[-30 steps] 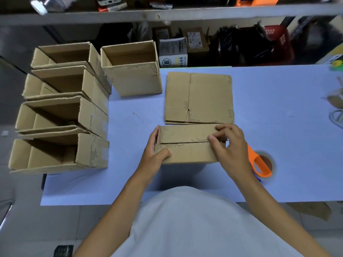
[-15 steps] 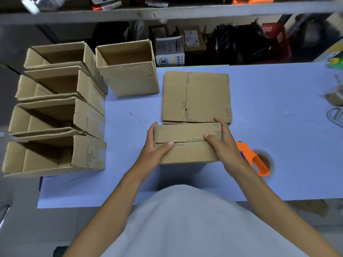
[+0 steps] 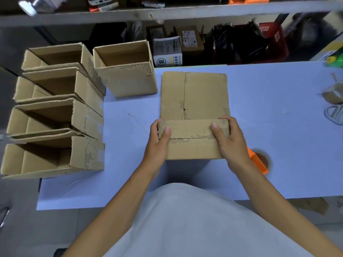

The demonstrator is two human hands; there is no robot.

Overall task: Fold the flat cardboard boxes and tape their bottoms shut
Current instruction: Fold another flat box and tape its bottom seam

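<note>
A: What sits on the far left?

B: Four folded boxes [image 3: 55, 115] on their sides in a stack, and one upright box [image 3: 128, 75] on the counter [image 3: 278, 108].

A: And the hands?

B: The left hand [image 3: 157, 145] grips the left end of the box being folded [image 3: 193, 140], thumb across its closed flaps. The right hand [image 3: 230, 143] clamps the other end likewise. A flat sheet [image 3: 194, 93] lies just behind, a tape dispenser [image 3: 259, 162] at right.
</note>
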